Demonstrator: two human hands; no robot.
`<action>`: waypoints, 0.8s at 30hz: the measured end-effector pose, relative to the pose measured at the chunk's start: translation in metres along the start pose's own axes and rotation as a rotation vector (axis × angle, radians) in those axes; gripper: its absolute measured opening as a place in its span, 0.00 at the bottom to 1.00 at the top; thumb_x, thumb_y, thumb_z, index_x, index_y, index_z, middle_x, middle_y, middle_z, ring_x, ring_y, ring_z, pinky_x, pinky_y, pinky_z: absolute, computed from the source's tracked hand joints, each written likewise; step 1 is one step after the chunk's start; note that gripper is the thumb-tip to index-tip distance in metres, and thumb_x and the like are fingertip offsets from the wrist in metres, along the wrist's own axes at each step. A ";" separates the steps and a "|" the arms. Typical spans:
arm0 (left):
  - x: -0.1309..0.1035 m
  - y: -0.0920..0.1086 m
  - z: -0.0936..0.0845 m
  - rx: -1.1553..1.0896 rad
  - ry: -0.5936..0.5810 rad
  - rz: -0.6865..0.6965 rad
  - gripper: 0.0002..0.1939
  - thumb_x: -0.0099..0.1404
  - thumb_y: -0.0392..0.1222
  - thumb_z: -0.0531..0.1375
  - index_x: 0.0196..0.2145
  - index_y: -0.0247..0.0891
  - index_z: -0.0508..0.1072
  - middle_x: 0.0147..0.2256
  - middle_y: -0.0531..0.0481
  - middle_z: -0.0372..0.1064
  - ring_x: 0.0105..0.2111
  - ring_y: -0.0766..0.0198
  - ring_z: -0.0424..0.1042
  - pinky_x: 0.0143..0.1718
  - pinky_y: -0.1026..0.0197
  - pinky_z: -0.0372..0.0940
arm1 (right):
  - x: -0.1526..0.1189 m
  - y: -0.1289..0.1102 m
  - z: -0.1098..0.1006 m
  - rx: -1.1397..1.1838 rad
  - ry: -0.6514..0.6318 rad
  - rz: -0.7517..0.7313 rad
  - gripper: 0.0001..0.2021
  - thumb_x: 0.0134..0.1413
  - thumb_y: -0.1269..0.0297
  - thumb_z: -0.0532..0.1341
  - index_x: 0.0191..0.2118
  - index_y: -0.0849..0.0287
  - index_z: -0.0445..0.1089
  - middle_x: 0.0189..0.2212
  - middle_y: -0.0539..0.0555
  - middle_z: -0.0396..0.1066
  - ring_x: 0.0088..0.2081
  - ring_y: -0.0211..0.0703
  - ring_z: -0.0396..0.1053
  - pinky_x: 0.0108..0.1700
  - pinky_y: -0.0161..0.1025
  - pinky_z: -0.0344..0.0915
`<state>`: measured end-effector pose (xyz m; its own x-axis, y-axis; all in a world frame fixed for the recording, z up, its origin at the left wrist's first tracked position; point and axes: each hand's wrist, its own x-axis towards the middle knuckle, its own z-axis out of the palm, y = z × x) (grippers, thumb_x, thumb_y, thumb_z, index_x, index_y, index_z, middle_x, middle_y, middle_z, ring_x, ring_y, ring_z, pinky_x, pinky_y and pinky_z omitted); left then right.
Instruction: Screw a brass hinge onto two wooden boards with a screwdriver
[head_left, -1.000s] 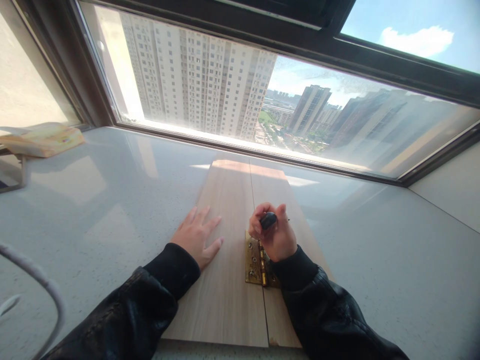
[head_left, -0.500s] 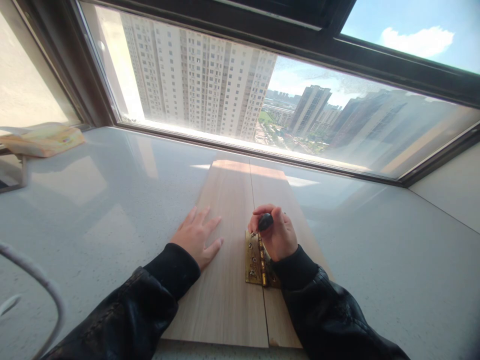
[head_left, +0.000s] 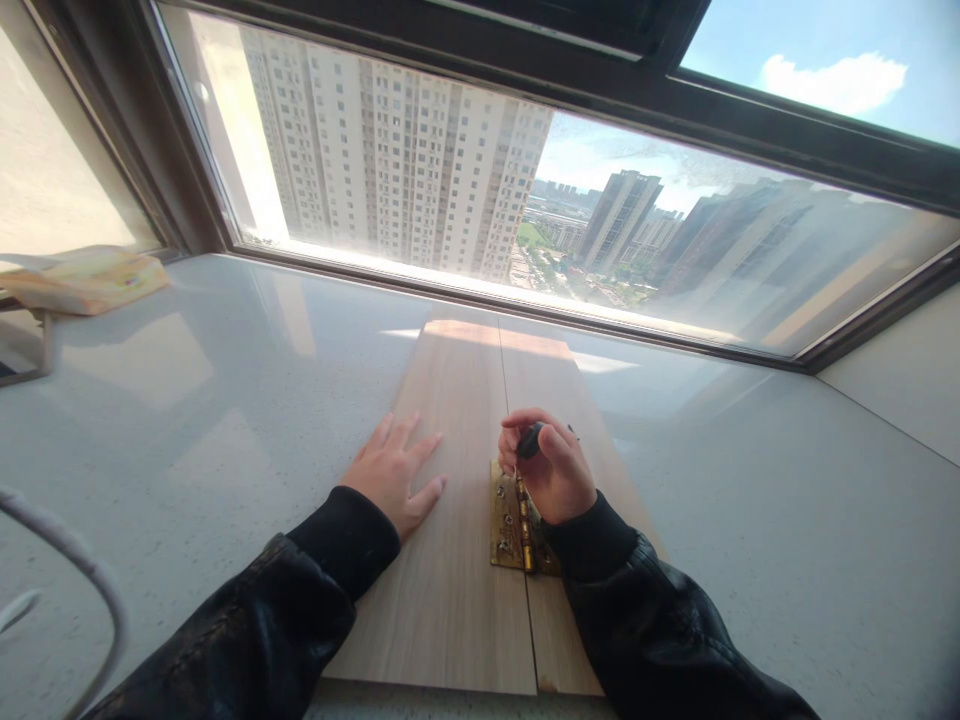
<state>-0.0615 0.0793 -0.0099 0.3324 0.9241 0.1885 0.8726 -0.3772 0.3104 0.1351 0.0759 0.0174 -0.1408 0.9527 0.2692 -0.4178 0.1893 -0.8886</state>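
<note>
This is a room high in a building, perhaps a home, with a pale speckled ledge [head_left: 787, 520] across the lower frame. Beyond the dark window frame [head_left: 525, 60] above, tower blocks [head_left: 405, 170] rise.

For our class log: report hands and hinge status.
Left hand flat on left board. Right hand gripping black handle. Brass hinge across seam, partly hidden.

Hinge [head_left: 508, 520] across 2 boards [head_left: 457, 570], window [head_left: 517, 190] behind
</note>
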 end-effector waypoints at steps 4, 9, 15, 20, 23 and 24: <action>0.000 -0.001 -0.001 -0.005 -0.010 0.015 0.26 0.59 0.50 0.53 0.54 0.41 0.65 0.59 0.39 0.53 0.59 0.40 0.48 0.55 0.41 0.53 | 0.001 -0.001 0.003 -0.018 0.042 -0.037 0.14 0.50 0.51 0.59 0.31 0.59 0.66 0.20 0.49 0.66 0.21 0.37 0.62 0.24 0.36 0.56; 0.000 -0.002 -0.001 -0.002 -0.013 0.019 0.26 0.59 0.50 0.52 0.54 0.41 0.65 0.59 0.39 0.52 0.59 0.39 0.47 0.55 0.41 0.52 | 0.003 -0.001 0.006 -0.034 0.050 -0.015 0.21 0.53 0.46 0.54 0.26 0.61 0.68 0.20 0.52 0.66 0.22 0.38 0.64 0.24 0.37 0.57; 0.001 -0.002 0.001 0.002 -0.001 0.024 0.26 0.60 0.51 0.52 0.54 0.41 0.65 0.59 0.39 0.52 0.59 0.39 0.48 0.55 0.41 0.53 | 0.003 0.001 0.007 -0.051 0.079 0.027 0.25 0.50 0.41 0.54 0.24 0.62 0.67 0.17 0.49 0.63 0.16 0.33 0.57 0.19 0.33 0.50; 0.000 -0.003 0.003 0.008 0.021 0.024 0.25 0.59 0.51 0.53 0.54 0.43 0.66 0.58 0.41 0.53 0.59 0.40 0.48 0.54 0.41 0.54 | 0.002 0.001 0.008 -0.030 0.088 0.014 0.24 0.48 0.40 0.54 0.26 0.59 0.65 0.16 0.47 0.62 0.15 0.30 0.51 0.17 0.31 0.44; 0.000 -0.003 0.003 0.009 0.028 0.022 0.25 0.59 0.50 0.53 0.54 0.42 0.66 0.58 0.41 0.53 0.59 0.41 0.49 0.54 0.41 0.54 | 0.001 0.002 0.005 -0.051 0.017 -0.049 0.25 0.43 0.39 0.58 0.26 0.60 0.69 0.21 0.48 0.60 0.18 0.30 0.53 0.20 0.33 0.46; 0.000 -0.003 0.003 0.010 0.029 0.018 0.25 0.59 0.50 0.53 0.53 0.42 0.66 0.58 0.41 0.53 0.59 0.41 0.49 0.54 0.42 0.53 | 0.001 0.003 0.004 -0.067 -0.003 -0.063 0.23 0.41 0.40 0.61 0.26 0.60 0.70 0.23 0.48 0.60 0.18 0.30 0.53 0.21 0.33 0.47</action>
<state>-0.0625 0.0804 -0.0137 0.3376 0.9150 0.2210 0.8701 -0.3929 0.2974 0.1306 0.0761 0.0164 -0.1192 0.9376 0.3267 -0.3646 0.2647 -0.8928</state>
